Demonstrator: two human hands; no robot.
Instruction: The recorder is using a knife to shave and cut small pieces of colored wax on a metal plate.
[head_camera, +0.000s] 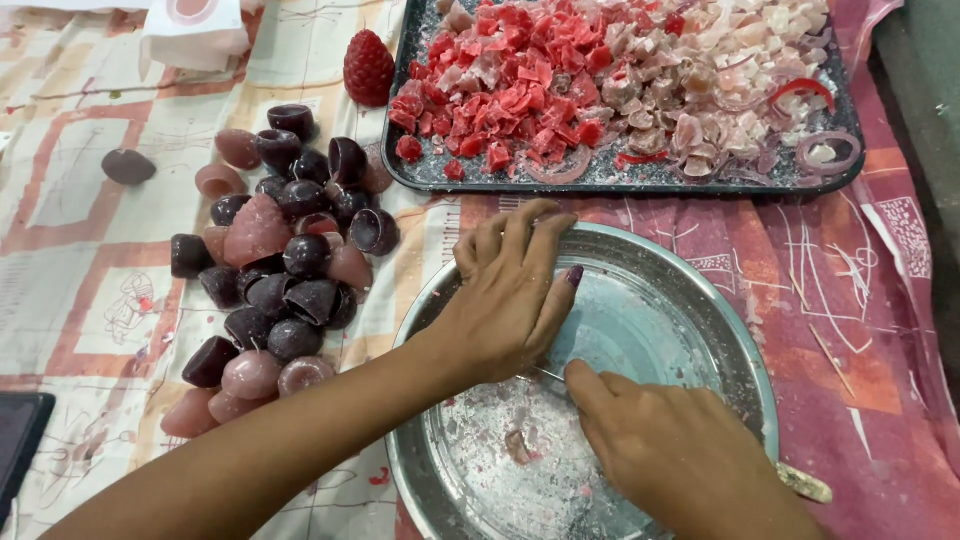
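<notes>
My left hand (510, 295) reaches in from the lower left and lies palm down over a round steel plate (700, 300), fingers together and curled. Whatever is beneath it is hidden. My right hand (675, 455) rests on the near side of the plate, closed around a thin knife. The blade tip (547, 373) shows between the two hands, and the pale handle end (805, 485) sticks out at the right. Whitish crumbs and pink smears (515, 445) cover the plate's bottom.
A heap of dark purple and pink dome-shaped pieces (285, 270) lies left of the plate. Behind it, a dark tray (420, 175) holds chopped red and pale pink bits. A red berry-shaped piece (369, 66), a white box (195, 35) and a dark screen (20, 435) are nearby.
</notes>
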